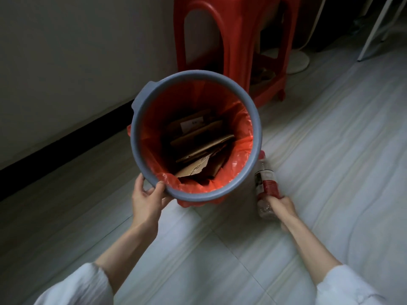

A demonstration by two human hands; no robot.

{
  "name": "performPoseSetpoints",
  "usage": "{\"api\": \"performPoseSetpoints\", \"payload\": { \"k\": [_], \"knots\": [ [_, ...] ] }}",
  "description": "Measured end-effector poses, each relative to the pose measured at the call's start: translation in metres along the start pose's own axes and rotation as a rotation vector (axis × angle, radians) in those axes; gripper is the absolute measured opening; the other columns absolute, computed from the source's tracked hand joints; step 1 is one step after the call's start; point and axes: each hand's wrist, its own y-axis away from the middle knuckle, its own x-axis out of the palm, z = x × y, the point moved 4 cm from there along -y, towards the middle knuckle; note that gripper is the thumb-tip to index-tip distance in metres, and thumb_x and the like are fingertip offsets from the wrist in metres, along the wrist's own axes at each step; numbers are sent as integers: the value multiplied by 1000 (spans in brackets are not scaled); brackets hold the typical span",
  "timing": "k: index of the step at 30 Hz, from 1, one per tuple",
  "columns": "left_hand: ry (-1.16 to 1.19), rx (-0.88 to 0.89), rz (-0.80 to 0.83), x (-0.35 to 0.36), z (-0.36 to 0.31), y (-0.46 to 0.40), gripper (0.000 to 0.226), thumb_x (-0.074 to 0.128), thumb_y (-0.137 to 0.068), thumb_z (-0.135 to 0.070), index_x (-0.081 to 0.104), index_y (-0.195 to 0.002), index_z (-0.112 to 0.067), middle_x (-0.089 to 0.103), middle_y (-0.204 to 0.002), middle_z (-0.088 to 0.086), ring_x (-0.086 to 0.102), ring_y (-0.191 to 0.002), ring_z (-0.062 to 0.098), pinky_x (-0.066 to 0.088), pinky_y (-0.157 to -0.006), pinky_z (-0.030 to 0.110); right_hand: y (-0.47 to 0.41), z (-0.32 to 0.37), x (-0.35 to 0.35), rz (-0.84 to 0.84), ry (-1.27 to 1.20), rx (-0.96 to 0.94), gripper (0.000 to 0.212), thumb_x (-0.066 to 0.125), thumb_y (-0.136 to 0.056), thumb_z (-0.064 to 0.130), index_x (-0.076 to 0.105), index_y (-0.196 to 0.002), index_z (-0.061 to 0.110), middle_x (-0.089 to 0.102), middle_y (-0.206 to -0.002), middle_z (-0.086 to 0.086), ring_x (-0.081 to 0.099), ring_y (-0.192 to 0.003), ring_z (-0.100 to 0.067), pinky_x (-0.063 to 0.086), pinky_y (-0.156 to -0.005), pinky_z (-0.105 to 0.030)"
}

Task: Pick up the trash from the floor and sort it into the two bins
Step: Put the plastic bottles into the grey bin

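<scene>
Beside the red plastic stool (233,47), the left hand (146,200) grips the grey bin's (141,111) rim over flattened cardboard (202,142), while the right hand (280,205) clasps a clear plastic bottle (265,186) whose red label is unreadable.

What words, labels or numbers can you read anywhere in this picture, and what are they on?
None can be read.
Red label on the plastic bottle gripped by the right hand: print too blurred to read.
White sticker on the cardboard inside the grey bin, whose rim the left hand holds: dark marks, too small to read.
Torn cardboard piece: faint marks, unreadable.
</scene>
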Motion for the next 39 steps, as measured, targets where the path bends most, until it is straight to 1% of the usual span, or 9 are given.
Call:
{"api": "performPoseSetpoints", "payload": {
  "k": [2, 4, 7, 13, 18, 24, 29, 34, 39],
  "knots": [
    [-23, -17, -22, -3, -1, 3, 43, 49, -93, -3, 40, -133, -17, 66, -92, 12, 68, -80, 22, 57, -70, 32, 18, -5, 1, 143, -399, 50, 5, 58, -85, 0, 56, -87, -3, 65, -55, -9, 62, -46, -21, 52, -41, -25],
    [-37, -17, -44, -6, -5, 7, 40, 48, -93, -1, 41, -128, -17, 64, -91, 11, 66, -79, 22, 53, -78, 40, 36, -2, -4, 271, -589, 32, 22, 55, -85, -5, 51, -105, 0, 68, -65, -10, 65, -49, -14, 54, -43, -26],
    [-50, -8, -78, -11, -13, 10, 45, 47, -92, 1, 39, -133, -17, 62, -89, 8, 64, -77, 21, 50, -81, 42, 64, 14, -14, 426, -622, -45, 40, 55, -82, -6, 47, -120, 2, 64, -92, -13, 67, -68, -17, 57, -54, -29],
    [-60, 4, -46, -25, -23, 17, 50, 48, -92, -1, 34, -138, -16, 61, -93, 10, 64, -77, 22, 50, -81, 44, 125, 65, -22, 647, -711, -315, 84, 84, -40, 16, 52, -117, 6, 67, -97, -11, 68, -81, -20, 58, -68, -36],
    [-42, 26, 27, -33, -20, 17, 51, 47, -93, 1, 32, -139, -15, 61, -87, 7, 64, -75, 22, 50, -74, 38, 162, 84, -5, 546, -678, -558, 93, 89, -40, 32, 49, -121, 13, 68, -101, -2, 65, -93, -18, 55, -80, -30],
    [-66, 48, 103, -42, -16, 10, 47, 50, -91, 1, 40, -132, -17, 64, -82, 8, 67, -75, 23, 57, -59, 28, 178, 104, 28, 503, -818, -423, 93, 84, -48, 56, 54, -124, 11, 67, -113, -10, 65, -99, -20, 53, -86, -33],
    [-110, 48, 136, -48, -13, 0, 44, 49, -91, 1, 41, -130, -18, 66, -81, 9, 67, -75, 24, 57, -65, 32, 178, 117, 38, 385, -853, -420, 40, 65, -75, 11, 53, -114, 6, 68, -91, -9, 64, -81, -18, 55, -63, -24],
    [-112, 4, 137, -55, -4, -6, 41, 51, -91, -1, 43, -126, -21, 66, -89, 9, 67, -84, 26, 56, -79, 44, 183, 132, 67, 384, -754, -501, 54, 61, -79, -7, 45, -129, 7, 60, -119, -13, 60, -108, -22, 53, -87, -32],
    [-79, -20, 100, -57, 3, -12, 43, 53, -88, -3, 45, -124, -24, 69, -90, 11, 67, -86, 29, 55, -81, 51, 189, 139, 109, 458, -456, -521, 69, 65, -84, 11, 28, -141, 23, 48, -134, 4, 51, -118, -12, 42, -102, -44]
  ]
}}
